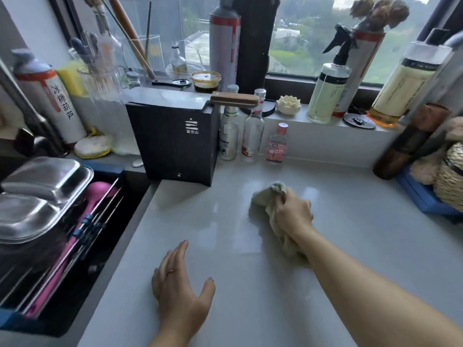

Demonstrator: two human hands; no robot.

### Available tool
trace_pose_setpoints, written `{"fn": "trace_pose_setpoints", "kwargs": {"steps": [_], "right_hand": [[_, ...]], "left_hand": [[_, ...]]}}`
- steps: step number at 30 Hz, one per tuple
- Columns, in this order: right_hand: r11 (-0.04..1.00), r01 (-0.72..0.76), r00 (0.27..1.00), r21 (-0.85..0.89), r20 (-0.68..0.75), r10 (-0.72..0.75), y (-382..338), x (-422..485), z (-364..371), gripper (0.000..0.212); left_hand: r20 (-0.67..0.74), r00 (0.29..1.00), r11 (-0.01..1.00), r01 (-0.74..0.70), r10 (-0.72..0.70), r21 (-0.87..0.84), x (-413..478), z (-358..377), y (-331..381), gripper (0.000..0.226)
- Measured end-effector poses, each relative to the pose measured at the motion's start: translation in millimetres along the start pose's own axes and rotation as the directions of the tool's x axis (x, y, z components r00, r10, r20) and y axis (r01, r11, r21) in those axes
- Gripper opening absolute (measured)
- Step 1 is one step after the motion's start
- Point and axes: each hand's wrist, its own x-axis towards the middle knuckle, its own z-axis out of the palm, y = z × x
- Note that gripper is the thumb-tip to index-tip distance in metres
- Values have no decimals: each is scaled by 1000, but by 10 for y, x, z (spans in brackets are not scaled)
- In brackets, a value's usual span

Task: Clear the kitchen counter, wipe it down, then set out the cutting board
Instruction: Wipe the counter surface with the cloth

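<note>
The pale grey counter (pixel 350 234) fills the middle of the view and shows wet, shiny streaks. My right hand (pixel 294 212) is closed around a crumpled beige cloth (pixel 271 196) and presses it onto the counter near its centre. My left hand (pixel 179 284) lies flat on the counter near the front edge, fingers spread, with a ring on one finger and nothing in it. No cutting board can be made out with certainty.
A black box (pixel 172 141) stands at the back left, with three small bottles (pixel 253 131) beside it. The windowsill holds a spray bottle (pixel 325 91), jars and tall containers. The sink (pixel 62 234) on the left holds steel trays and utensils. A blue tray (pixel 423 199) sits at the right.
</note>
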Motion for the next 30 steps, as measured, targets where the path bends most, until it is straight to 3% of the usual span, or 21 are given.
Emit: {"fn": "trace_pose_setpoints", "kwargs": {"steps": [6, 10, 12, 14, 16, 30], "right_hand": [[996, 11, 998, 89, -70, -5, -423, 584, 207, 24], [981, 74, 994, 182, -97, -57, -507, 879, 419, 40], [998, 54, 998, -23, 19, -53, -477, 980, 569, 40], [933, 81, 986, -350, 168, -23, -437, 1042, 721, 55], [860, 132, 977, -492, 213, -28, -421, 1061, 821, 64], [835, 309, 940, -456, 282, -194, -417, 339, 897, 51]], "left_hand": [[19, 999, 999, -28, 28, 26, 289, 96, -42, 84], [40, 997, 997, -60, 58, 45, 294, 153, -111, 87], [39, 996, 996, -76, 74, 43, 307, 155, -132, 88], [42, 996, 996, -81, 79, 40, 319, 149, -140, 89], [52, 995, 996, -83, 81, 34, 317, 150, -135, 89], [45, 995, 996, -87, 86, 8, 300, 108, -59, 90]]}}
